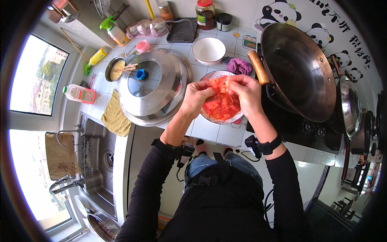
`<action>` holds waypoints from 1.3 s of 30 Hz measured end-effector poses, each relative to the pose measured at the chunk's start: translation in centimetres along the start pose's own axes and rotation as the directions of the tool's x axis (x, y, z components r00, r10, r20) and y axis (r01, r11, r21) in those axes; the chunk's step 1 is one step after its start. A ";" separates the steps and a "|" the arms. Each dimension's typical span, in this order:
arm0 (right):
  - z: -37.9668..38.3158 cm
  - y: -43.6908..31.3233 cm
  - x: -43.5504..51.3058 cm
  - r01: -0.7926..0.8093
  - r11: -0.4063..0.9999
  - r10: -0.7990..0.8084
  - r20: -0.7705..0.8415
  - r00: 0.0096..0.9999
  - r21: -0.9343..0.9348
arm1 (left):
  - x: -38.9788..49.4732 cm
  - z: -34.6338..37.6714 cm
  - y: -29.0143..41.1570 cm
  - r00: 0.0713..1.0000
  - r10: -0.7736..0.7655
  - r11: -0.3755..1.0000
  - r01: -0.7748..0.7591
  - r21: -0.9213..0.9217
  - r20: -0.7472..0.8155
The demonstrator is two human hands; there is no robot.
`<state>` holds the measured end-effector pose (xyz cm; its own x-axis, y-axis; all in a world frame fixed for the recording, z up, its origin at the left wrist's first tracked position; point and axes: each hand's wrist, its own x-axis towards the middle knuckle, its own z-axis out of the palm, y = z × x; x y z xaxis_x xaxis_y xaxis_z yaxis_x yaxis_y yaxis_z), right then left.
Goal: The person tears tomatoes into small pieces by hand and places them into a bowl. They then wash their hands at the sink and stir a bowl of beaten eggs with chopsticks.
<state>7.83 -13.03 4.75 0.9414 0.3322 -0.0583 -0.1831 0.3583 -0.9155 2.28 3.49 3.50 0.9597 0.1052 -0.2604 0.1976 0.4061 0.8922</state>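
Observation:
Both my hands are raised over a patterned plate (206, 118) that holds red tomato pulp (222, 106). My left hand (198, 93) and my right hand (246, 90) pinch a soft piece of tomato (219, 84) between them, thumbs and fingertips close together. The piece hangs just over the far part of the pulp. Behind the plate lies a crumpled purple cloth (239, 66), and a white bowl (209, 50) stands at the back left of it.
A large wok (297, 72) with a wooden handle (258, 68) stands close on the right, over the black stove. At left are a steel domed lid (154, 103), a small pan (115, 69) with chopsticks, a yellow cloth (116, 116) and the sink (102, 178). Jars line the back.

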 end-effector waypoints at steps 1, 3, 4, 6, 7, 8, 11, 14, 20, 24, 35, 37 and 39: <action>0.1 0.0 -0.4 0.081 0.995 -0.083 -0.031 0.996 -0.065 | 0.1 0.1 -0.2 1.000 -0.007 1.000 0.007 0.010 -0.030; 0.2 0.0 -1.1 0.257 0.949 -0.272 -0.064 0.960 -0.183 | 0.3 0.0 -0.3 0.996 -0.011 0.999 0.014 0.035 -0.090; 0.1 0.1 -1.3 0.262 0.916 -0.305 -0.104 0.947 -0.303 | 0.4 -0.1 -0.3 0.993 -0.010 0.999 0.016 0.052 -0.119; -0.1 0.3 -1.2 0.366 0.715 -0.387 0.099 0.917 -0.596 | 0.3 -0.3 -0.3 0.990 -0.001 0.997 0.012 0.074 -0.144; -0.4 0.5 -1.1 0.429 0.571 -0.402 0.218 0.889 -0.700 | 0.3 -0.5 -0.2 0.990 0.007 0.997 0.004 0.079 -0.142; -0.8 0.5 -1.5 0.300 0.481 -0.174 0.245 0.954 -0.824 | 0.2 -0.5 -0.2 0.990 0.014 0.996 -0.002 0.084 -0.141; -1.1 1.2 -1.7 0.335 0.263 -0.237 0.276 0.932 -0.905 | 0.0 -0.5 -0.3 0.989 0.042 0.993 -0.026 0.111 -0.142; -1.3 1.2 -1.2 0.370 0.440 -0.275 0.269 0.923 -0.818 | -0.1 -0.5 -0.5 0.991 0.047 0.989 -0.028 0.148 -0.127; -0.5 1.4 -0.1 0.233 0.838 -0.157 0.192 0.969 -0.493 | -0.1 -0.4 -0.8 0.995 0.043 0.992 -0.031 0.126 -0.091; -0.1 1.7 0.4 0.242 0.821 -0.159 0.199 0.967 -0.517 | -0.2 0.3 -0.9 0.995 0.065 0.996 -0.059 0.065 -0.080; -0.5 1.6 0.9 0.211 0.813 -0.139 0.170 0.976 -0.543 | -0.2 1.0 -1.2 0.989 0.053 0.994 -0.038 0.104 -0.139; -0.5 1.8 0.9 0.232 0.820 -0.183 0.145 0.972 -0.524 | -0.2 1.0 -1.3 0.988 0.046 0.999 -0.043 0.024 -0.146; -0.6 1.9 0.9 0.246 0.848 -0.243 0.069 0.968 -0.470 | -0.2 0.8 -1.3 0.984 0.031 0.999 -0.028 0.019 -0.174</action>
<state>8.48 -12.61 2.70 0.9357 0.2949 0.1935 0.2099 -0.0246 -0.9774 1.97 2.21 2.66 0.9162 0.2740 -0.2924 0.1740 0.3852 0.9063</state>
